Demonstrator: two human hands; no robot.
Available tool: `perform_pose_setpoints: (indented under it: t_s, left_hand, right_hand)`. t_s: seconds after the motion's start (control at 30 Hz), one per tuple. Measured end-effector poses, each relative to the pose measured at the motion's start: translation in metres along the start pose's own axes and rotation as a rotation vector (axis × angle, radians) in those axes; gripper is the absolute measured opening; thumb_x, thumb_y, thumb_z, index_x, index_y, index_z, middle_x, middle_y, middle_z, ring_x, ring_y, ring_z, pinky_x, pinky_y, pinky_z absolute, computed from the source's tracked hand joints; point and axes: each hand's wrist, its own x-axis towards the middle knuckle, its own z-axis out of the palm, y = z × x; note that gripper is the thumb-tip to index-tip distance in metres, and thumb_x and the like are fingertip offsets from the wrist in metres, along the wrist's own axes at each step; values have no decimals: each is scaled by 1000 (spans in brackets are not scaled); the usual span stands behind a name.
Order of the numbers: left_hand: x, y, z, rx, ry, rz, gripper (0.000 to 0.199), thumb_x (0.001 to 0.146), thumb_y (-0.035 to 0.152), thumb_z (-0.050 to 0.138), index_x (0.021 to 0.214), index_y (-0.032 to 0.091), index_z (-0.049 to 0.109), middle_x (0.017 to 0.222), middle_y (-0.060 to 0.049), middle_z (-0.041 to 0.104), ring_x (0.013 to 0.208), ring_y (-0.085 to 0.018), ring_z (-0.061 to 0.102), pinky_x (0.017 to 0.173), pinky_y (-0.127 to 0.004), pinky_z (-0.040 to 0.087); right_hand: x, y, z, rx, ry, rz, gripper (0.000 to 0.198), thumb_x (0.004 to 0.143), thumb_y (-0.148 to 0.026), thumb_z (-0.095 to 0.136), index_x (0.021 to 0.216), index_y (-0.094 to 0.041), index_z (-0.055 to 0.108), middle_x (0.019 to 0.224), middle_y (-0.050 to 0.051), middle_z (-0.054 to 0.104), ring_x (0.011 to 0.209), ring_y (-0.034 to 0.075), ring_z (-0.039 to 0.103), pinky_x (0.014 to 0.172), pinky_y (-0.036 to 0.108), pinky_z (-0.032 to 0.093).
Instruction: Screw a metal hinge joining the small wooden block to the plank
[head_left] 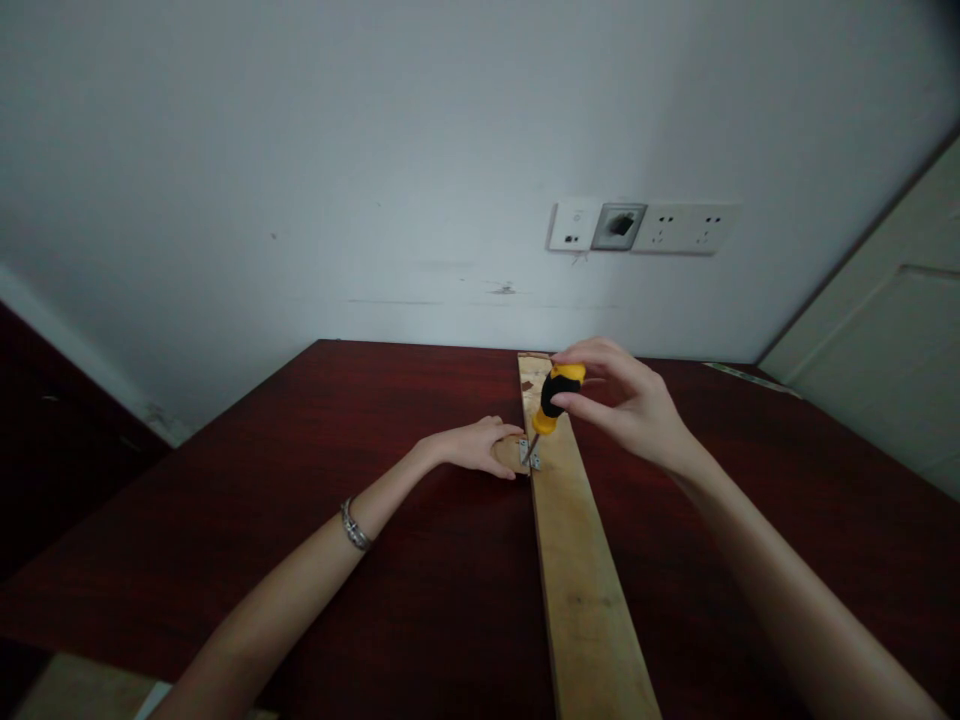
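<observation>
My right hand [626, 405] grips a yellow and black screwdriver [559, 395] by its handle. The screwdriver leans, its shaft pointing down to a small metal hinge [526, 455]. One side of the hinge lies on a rounded piece of wood [507, 454], the other at the left edge of a long wooden plank [581, 560]. With thumb and fingers on either side, my left hand [480, 446] holds the rounded wood against the plank. Whether a screw sits under the tip is too small to tell.
The plank lies lengthwise on a dark red table [390, 400] pushed against a white wall [412, 150]. Sockets [675, 228] are set in the wall above. A thin light strip [750, 377] lies at the back right, near a pale door [892, 300].
</observation>
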Motion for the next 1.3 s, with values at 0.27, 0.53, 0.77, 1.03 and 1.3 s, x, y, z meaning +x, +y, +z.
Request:
perform_pose_setpoints:
  t_s: [0.27,0.53,0.77,1.03,1.3]
  left_hand:
    - [0,0,0,-3,9,6,75,66,48,69,131,19,43,102,-9,51,98,-24,49,90,-37,38]
    - [0,-2,1,-17,9,13,69,66,47,69,126,20,47,103,-8,52,99,-24,49,90,-37,38]
    - [0,2,-1,-8,-7,2,73,67,44,69,130,19,43,105,-9,52,98,-24,49,89,-36,37]
    - [0,1,-1,-1,-7,9,72,67,45,69,130,20,44,103,-9,52,97,-24,49,89,-36,37]
    - [0,0,0,12,2,-1,76,66,47,69,131,18,43,106,-10,52,99,-25,49,90,-36,37]
  right_hand:
    - [-3,-3,-4,18,-168,55,47,78,-21,59,124,-26,49,120,6,57,102,21,58,80,35,54]
    - [-3,1,1,-6,-107,58,61,74,-33,67,130,-29,45,121,6,55,98,21,59,73,34,57]
    - [-3,6,3,17,-75,146,65,65,-39,74,123,-26,48,109,6,56,94,20,57,67,29,57]
    - [-2,9,4,66,-53,151,54,65,-37,75,112,-23,51,111,7,54,94,20,56,63,28,56]
    - [-2,12,6,-17,-66,68,53,74,-36,68,122,-27,47,112,7,59,91,20,60,56,26,53]
